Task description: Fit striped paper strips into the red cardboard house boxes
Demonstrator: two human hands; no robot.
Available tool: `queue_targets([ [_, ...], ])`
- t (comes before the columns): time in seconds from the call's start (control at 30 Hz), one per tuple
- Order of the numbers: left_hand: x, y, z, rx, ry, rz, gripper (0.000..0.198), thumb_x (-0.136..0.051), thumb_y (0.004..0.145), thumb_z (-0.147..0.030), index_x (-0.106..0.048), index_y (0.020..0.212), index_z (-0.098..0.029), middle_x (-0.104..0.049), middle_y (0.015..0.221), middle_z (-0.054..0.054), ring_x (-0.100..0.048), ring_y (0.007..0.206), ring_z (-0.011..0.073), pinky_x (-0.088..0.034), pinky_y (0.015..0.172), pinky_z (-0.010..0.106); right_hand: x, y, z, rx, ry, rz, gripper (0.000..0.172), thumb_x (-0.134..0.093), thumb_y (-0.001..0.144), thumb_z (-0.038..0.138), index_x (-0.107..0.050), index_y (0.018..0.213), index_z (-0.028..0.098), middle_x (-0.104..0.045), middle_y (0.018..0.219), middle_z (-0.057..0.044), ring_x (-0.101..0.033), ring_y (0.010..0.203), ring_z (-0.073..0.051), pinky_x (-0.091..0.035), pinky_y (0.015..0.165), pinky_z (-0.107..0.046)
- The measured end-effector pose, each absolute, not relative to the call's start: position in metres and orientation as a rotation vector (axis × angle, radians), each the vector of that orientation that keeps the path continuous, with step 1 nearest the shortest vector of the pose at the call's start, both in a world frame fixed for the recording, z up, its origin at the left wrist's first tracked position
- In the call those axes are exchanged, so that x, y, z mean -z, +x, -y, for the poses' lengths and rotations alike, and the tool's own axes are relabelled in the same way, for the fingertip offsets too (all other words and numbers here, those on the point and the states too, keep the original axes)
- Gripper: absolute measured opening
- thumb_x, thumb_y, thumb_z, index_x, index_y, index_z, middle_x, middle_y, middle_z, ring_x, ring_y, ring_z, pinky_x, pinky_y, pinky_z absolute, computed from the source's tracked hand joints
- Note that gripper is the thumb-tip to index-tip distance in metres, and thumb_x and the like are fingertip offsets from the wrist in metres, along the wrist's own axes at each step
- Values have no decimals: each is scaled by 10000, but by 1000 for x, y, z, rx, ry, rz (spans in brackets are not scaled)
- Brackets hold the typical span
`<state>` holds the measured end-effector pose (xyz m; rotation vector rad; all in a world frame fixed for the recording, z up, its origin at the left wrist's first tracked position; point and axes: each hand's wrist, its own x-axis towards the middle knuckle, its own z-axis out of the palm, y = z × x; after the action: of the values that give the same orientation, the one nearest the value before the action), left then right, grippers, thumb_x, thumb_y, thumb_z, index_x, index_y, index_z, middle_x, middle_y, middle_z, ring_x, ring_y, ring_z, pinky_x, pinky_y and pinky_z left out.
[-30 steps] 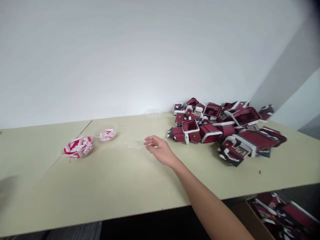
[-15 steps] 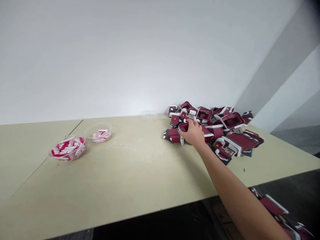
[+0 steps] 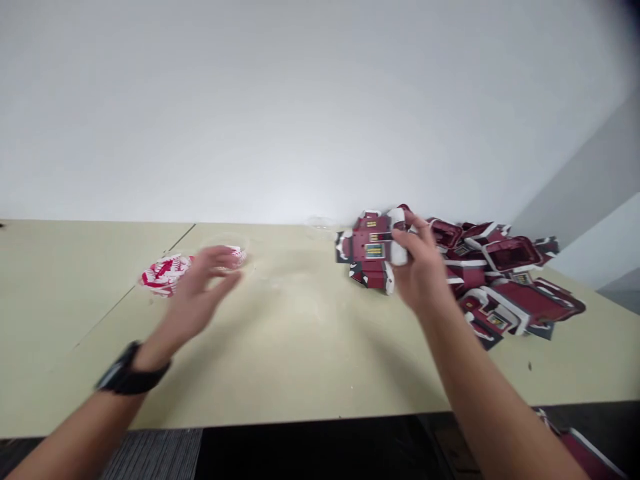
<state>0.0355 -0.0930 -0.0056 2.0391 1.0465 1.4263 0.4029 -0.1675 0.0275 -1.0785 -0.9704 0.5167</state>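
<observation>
Above the table [image 3: 300,360] the left hand [image 3: 200,293], blurred, spread and empty, hovers just before a dish of red-and-white pieces [image 3: 165,275], while the right hand [image 3: 423,273] clasps one red house box [image 3: 373,250] held clear of the heap of boxes [image 3: 505,280] piled behind it, with only bare tabletop between the hands.

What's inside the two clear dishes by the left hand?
The left dish holds a heap of red-and-white pieces. The right dish shows a few more at its right edge. The blurred left hand covers the rest of its inside.
</observation>
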Motion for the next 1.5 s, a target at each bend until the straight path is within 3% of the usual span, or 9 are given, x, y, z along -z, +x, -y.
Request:
queue_targets([
  [0.17,28,141,83,-796,1493,-532,522,-685,941,-616,-695,1279,-218,-732,1306,161,-722,1153,274,-587,967,435,13,332,141,-984,-795,612,601,-812,743,417,-526,1267,351,-691,1224,10,-670,1132,-236,-567,888,-377],
  [0.33,45,151,59,-1010,1178,-588,482,-832,846,-518,-731,1152,-160,-762,1201,135,-721,1054,224,-568,977,385,43,330,142,-1215,-847,700,794,-908,695,386,-477,1362,391,-709,1236,23,-679,1163,-223,-560,947,-382],
  [0.5,46,126,47,-1017,1174,-698,439,-832,835,-516,-735,1069,-158,-760,1026,66,-689,905,161,-534,823,284,52,336,149,-1460,-956,833,646,-891,782,488,-588,1326,316,-757,1171,-38,-739,1061,-252,-548,1028,-463],
  [0.63,42,120,51,-780,1322,-746,407,-797,854,-535,-722,965,-152,-734,926,61,-657,808,169,-499,726,290,55,325,152,-1509,-1115,943,520,-899,755,558,-728,1131,241,-760,1179,-68,-722,1084,-262,-560,990,-420],
  [0.77,36,120,57,-682,1461,-789,472,-752,868,-602,-741,1038,-162,-759,1071,103,-681,907,207,-514,802,325,57,315,154,-1481,-1237,934,472,-960,642,537,-718,876,206,-770,1016,-45,-709,981,-245,-551,910,-368],
  [0.9,25,99,39,-1104,1658,-1062,503,-561,964,-637,-747,917,-172,-764,1095,118,-679,1004,246,-517,875,372,58,318,153,-1428,-1188,820,474,-966,618,545,-715,854,218,-764,1037,-44,-694,995,-244,-568,899,-376],
  [1.03,8,55,1,-1427,2041,-1730,278,-561,941,-392,-716,823,-193,-765,1049,117,-643,1079,306,-461,984,448,58,327,147,-1376,-1133,724,444,-955,641,553,-743,855,227,-763,1078,-55,-679,1048,-254,-593,882,-377],
  [1.17,-12,5,-21,-1094,2181,-2228,266,-609,858,-249,-759,1073,-205,-746,1214,158,-570,1219,404,-389,1043,583,58,334,144,-1367,-1098,638,430,-951,658,543,-764,888,231,-760,1124,-49,-675,1030,-235,-597,831,-339],
  [1.5,-17,-64,-34,-167,2149,-2326,223,-658,747,-237,-798,916,-195,-790,1057,159,-664,1103,399,-379,1079,622,59,334,144,-1319,-1036,572,415,-952,660,532,-777,885,230,-763,1072,-48,-670,951,-221,-596,768,-322],
])
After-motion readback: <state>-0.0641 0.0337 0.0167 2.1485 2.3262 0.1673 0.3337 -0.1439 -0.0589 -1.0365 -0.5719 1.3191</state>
